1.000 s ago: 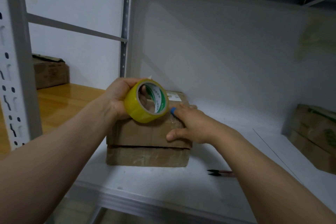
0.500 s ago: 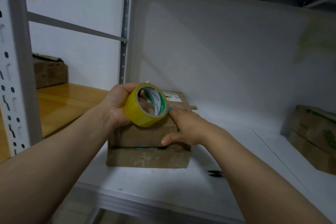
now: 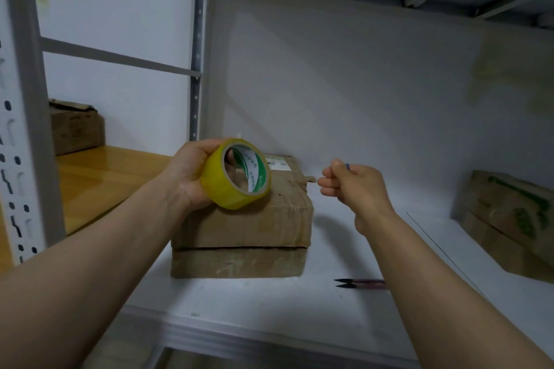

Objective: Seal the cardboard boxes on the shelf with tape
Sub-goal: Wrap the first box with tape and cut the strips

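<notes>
A worn cardboard box (image 3: 242, 237) sits on the white shelf (image 3: 269, 302), with a dark seam running across its front. My left hand (image 3: 187, 177) grips a yellow tape roll (image 3: 236, 178) and holds it against the box's top left corner. My right hand (image 3: 350, 186) hovers just right of the box's back corner with its fingers curled. It pinches a small blue-edged bit that looks like the tape end (image 3: 347, 166). No strip shows plainly between the roll and that hand.
Small black-tipped snips (image 3: 359, 283) lie on the shelf to the front right of the box. A second cardboard box (image 3: 509, 222) stands at the far right. A third box (image 3: 76, 129) sits on a wooden surface (image 3: 102, 177) beyond the left upright (image 3: 27, 105).
My right hand has lifted off the box top and moved right, away from the roll, closing into a pinch. My left hand still holds the roll in about the same place.
</notes>
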Available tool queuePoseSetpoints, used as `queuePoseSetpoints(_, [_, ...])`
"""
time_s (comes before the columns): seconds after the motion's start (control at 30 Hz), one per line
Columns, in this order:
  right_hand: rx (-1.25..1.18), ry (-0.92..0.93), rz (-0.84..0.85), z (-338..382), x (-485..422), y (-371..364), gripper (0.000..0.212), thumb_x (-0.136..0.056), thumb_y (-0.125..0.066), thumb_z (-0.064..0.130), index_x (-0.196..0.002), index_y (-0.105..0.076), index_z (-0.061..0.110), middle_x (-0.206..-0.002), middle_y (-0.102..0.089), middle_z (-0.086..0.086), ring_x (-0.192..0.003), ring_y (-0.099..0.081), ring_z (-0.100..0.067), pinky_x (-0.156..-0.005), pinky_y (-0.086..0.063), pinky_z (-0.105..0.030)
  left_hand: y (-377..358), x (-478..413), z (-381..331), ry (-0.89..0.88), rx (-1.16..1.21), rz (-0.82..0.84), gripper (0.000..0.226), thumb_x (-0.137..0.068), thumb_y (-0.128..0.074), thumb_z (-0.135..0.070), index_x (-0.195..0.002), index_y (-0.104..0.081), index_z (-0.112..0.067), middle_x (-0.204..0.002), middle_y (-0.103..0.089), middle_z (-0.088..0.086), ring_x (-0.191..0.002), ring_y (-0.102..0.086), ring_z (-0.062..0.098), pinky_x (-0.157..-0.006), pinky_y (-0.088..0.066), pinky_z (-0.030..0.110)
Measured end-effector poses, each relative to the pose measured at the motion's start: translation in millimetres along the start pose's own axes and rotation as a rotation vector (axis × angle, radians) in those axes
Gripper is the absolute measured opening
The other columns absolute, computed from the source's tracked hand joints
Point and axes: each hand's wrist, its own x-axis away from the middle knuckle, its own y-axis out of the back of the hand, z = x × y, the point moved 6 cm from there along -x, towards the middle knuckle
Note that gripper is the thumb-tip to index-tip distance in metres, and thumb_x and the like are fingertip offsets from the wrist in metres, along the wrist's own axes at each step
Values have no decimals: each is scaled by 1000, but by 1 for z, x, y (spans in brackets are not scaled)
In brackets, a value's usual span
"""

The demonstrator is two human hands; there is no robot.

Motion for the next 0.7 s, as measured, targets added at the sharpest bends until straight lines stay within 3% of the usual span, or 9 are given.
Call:
queuePoseSetpoints(0.13, [-50, 62, 124, 27, 13, -2, 25, -100, -58, 29, -91, -73, 10, -80, -77, -4, -63, -69, -9, -61, -51, -16, -30, 15, 12, -48, -167, 50, 14, -92, -64, -15, -83, -69, -6, -69, -66, 9, -54, -66, 19, -56, -59, 32])
queuePoseSetpoints(0.23, [-94, 111, 329, 46, 31, -14, 31, -97, -60, 39, -98, -72, 10, -81, -76, -5, -68, -68, -13, -67, -54, -22, -58, 23, 31, -47, -228, 120, 15, -92, -62, -14, -83, -69, -4, -71, -70, 13, -56, -69, 22, -55, -60, 32])
queuePoseSetpoints(0.33, [-75, 115, 432, 52, 46, -18, 57, -79, -68, 54, -112, -63, 7, -86, -75, -4, -76, -69, -16, -81, -57, -36, -73, 22, 42, -153, -275, 120, 24, -90, -63, -15, -109, -68, 0, -98, -71, 21, -77, -68, 29, -72, -60, 39])
queuePoseSetpoints(0.4, [-71, 100, 467, 48, 50, -15, 67, -71, -74, 46, -122, -53, 8, -87, -71, -5, -77, -68, -19, -87, -57, -46, -74, 21, 46, -224, -279, 66, 17, -94, -63, -14, -109, -67, -6, -106, -72, 20, -84, -69, 30, -76, -59, 44])
queuePoseSetpoints(0.5, [-156, 63, 498, 42, 51, -8, 63, -75, -79, 21, -129, -46, 21, -82, -71, -6, -79, -68, -22, -82, -57, -45, -78, 26, 57, -287, -345, 49, 9, -94, -66, -14, -99, -70, -8, -89, -71, 11, -72, -69, 22, -61, -59, 36])
queuePoseSetpoints(0.57, [-128, 71, 517, 41, 52, -3, 55, -85, -74, 8, -130, -47, 25, -79, -70, -4, -82, -68, -23, -81, -57, -46, -82, 29, 64, -332, -392, 59, 7, -93, -67, -14, -89, -70, -10, -87, -72, 6, -75, -70, 22, -65, -58, 36])
queuePoseSetpoints(0.63, [-61, 66, 541, 42, 53, -1, 49, -88, -70, 6, -129, -51, 24, -74, -68, 0, -83, -66, -21, -74, -57, -40, -87, 33, 64, -387, -424, 49, 11, -94, -67, -14, -84, -68, -9, -97, -77, 0, -88, -73, 24, -72, -60, 40])
queuePoseSetpoints(0.7, [-4, 67, 562, 47, 56, 3, 42, -89, -68, 6, -126, -58, 22, -78, -68, 1, -81, -65, -19, -68, -54, -33, -91, 40, 65, -409, -404, 35, 11, -94, -66, -12, -85, -69, -6, -97, -78, 2, -85, -74, 22, -66, -62, 38])
